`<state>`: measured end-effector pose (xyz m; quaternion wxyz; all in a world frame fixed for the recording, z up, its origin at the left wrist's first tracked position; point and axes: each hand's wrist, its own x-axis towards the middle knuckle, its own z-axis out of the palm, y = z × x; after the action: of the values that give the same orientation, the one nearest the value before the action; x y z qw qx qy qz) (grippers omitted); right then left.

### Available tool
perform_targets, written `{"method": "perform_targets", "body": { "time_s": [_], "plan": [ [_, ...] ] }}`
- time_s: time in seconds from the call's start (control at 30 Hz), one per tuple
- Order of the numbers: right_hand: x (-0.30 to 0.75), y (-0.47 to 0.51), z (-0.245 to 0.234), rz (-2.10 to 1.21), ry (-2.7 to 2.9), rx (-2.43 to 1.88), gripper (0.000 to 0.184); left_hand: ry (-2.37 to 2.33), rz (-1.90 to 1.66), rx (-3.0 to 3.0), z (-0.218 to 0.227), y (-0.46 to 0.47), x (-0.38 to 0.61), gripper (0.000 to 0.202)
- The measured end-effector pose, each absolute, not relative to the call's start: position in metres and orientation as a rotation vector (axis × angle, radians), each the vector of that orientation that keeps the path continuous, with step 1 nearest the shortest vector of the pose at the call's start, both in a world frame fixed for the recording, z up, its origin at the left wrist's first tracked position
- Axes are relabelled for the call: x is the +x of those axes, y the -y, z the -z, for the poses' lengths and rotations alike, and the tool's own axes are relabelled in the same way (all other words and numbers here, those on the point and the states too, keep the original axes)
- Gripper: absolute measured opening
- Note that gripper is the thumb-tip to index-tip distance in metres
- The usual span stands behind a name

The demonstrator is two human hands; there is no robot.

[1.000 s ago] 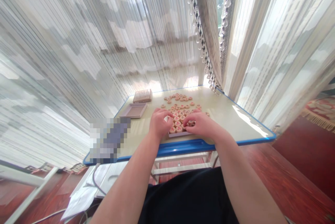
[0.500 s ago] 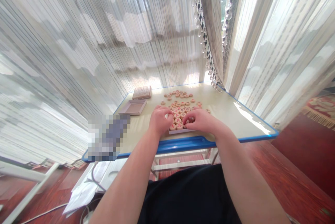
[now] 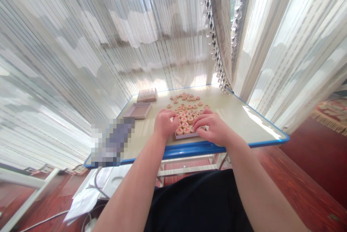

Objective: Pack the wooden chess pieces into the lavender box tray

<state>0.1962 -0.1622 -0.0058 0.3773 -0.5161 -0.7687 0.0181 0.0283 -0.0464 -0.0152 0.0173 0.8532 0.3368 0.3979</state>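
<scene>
A shallow pale box (image 3: pixel 187 136) stands near the front edge of the table, with rows of round wooden Chinese chess pieces (image 3: pixel 185 130) lying in it, most with red characters. At the box's left side is my left hand (image 3: pixel 166 123), its fingers curled and the thumb bent in against the pieces; what it grips, if anything, is hidden. My right hand (image 3: pixel 213 126) hovers over the box's right side, fingers spread and tips touching or just above the pieces there. It covers the box's right wall. Beyond the box, more chess pieces (image 3: pixel 189 98) lie loose on the table.
An empty tray-like box lid (image 3: pixel 139 110) lies at the left of the table (image 3: pixel 238 123), with a closed patterned box (image 3: pixel 147 95) behind it. A blurred dark object (image 3: pixel 116 139) rests at the front left. Curtains (image 3: pixel 162 43) hang behind the table.
My right hand has shifted slightly right and its fingers have spread from a closer grasp, uncovering pieces in the front row. The left hand stays at the box's left side.
</scene>
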Motion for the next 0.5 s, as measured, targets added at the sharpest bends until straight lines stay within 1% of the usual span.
{"method": "perform_targets", "body": {
  "time_s": [0.3,0.5],
  "plan": [
    [0.1894,0.1590,0.0087,-0.098,2.024,-1.418,0.020,-1.074,-1.214,2.652,0.0151,0.0469,0.0283,0.021],
    [0.1891,0.1600,0.0046,-0.094,2.000,-1.461,0.015,-1.102,-1.200,2.661,0.0150,0.0476,0.0276,0.022]
  ]
}}
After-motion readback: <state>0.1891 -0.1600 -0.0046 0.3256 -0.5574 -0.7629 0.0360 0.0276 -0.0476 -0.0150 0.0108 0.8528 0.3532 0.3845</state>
